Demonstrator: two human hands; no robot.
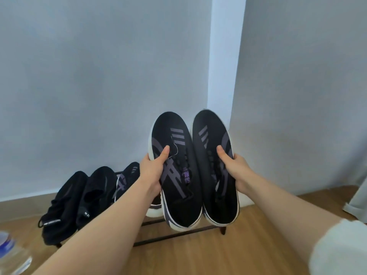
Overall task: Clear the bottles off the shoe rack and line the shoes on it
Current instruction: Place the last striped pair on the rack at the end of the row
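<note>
I hold up a pair of black sneakers with purple stripes and white soles, toes up, above the right end of the low dark metal shoe rack. My left hand grips the left sneaker at its side. My right hand grips the right sneaker. On the rack's left part lie two plain black shoes and another purple-striped sneaker, partly hidden behind my left forearm. A clear plastic bottle with a blue label lies on the floor at the bottom left.
The rack stands on a wooden floor against a pale grey wall, near a wall corner on the right. A light curtain edge hangs at the far right. My white sleeve shows at the bottom right.
</note>
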